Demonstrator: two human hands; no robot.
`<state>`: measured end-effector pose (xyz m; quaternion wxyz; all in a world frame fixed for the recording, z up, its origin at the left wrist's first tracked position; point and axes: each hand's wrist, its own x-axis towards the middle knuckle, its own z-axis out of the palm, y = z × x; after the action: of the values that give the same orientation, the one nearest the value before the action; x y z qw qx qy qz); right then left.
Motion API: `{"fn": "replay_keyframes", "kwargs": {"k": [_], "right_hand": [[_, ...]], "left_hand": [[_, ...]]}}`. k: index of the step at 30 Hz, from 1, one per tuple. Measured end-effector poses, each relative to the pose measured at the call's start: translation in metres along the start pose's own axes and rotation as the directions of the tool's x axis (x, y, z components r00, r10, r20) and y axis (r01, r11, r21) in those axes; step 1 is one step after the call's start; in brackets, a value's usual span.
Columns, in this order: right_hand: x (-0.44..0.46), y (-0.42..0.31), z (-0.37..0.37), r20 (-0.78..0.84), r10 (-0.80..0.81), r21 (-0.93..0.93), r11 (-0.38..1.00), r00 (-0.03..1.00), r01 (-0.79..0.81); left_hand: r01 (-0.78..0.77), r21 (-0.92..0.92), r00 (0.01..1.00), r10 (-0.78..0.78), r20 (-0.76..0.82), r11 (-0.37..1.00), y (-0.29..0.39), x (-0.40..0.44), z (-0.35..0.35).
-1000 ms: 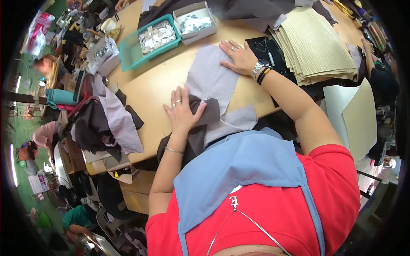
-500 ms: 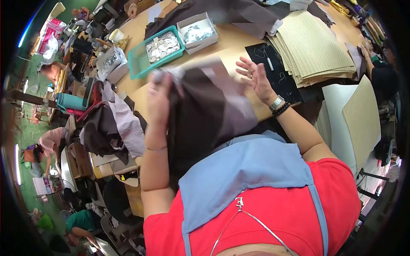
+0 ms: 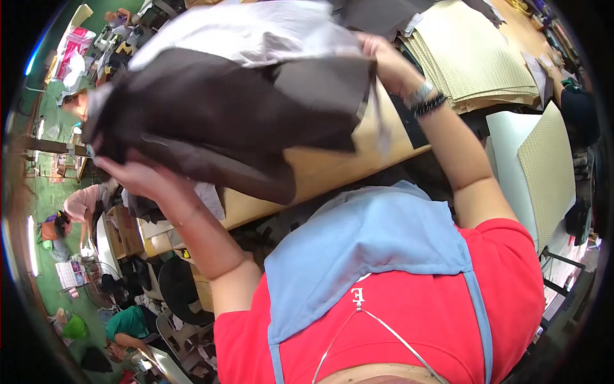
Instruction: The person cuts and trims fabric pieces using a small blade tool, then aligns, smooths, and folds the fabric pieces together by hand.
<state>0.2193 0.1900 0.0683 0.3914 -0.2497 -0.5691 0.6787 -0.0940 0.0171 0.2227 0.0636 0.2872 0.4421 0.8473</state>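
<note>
A large dark brown piece of fabric with a pale whitish side is spread in the air between my hands, above the wooden table. It is blurred in places. At its lower left edge, my left hand grips the cloth, with the thumb side showing and some fingers hidden behind the folds. My right hand holds the upper right edge, its fingers partly covered by the cloth. A narrow dark corner dangles below the right hand.
Right of my right hand lies a stack of cream textured sheets. More sheets stand at the table's right side. A co-worker's arm reaches in at the far right. Other people work at left, one in a green top.
The fabric has swung up and left and spread out, now covering the teal basket and white box. My left hand moved left and down; my open right hand rose and took the fabric's edge.
</note>
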Motion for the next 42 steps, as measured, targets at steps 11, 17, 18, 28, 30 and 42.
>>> {"fn": "replay_keyframes", "kwargs": {"k": [11,17,18,28,30,42], "right_hand": [[-0.047,0.053,-0.008,-0.075,-0.214,-0.794,0.603,0.974,0.071],[-0.075,0.074,0.050,0.234,-0.248,-0.863,0.391,0.940,0.318],[-0.081,0.076,0.059,0.253,-0.280,-0.861,0.371,0.926,0.347],[-0.128,0.051,0.104,0.484,0.322,-0.523,0.852,0.813,-0.026],[-0.127,0.050,0.101,0.473,0.412,-0.484,0.860,0.779,-0.162],[-0.112,0.041,0.047,0.135,0.082,-0.701,0.712,0.988,0.037]], "left_hand": [[-0.452,0.198,0.554,0.099,0.826,0.870,-0.076,-0.167,-0.078],[-0.673,0.526,0.480,-0.234,0.846,0.521,-0.162,-0.119,-0.018],[-0.670,0.520,0.458,-0.256,0.851,0.530,-0.172,-0.112,-0.009],[-0.690,0.369,0.256,-0.267,0.929,0.623,-0.228,-0.093,0.072],[-0.743,0.359,0.183,-0.344,0.921,0.565,-0.227,-0.104,0.079],[-0.260,0.175,-0.200,-0.230,0.952,0.950,-0.169,-0.147,0.063]]}}
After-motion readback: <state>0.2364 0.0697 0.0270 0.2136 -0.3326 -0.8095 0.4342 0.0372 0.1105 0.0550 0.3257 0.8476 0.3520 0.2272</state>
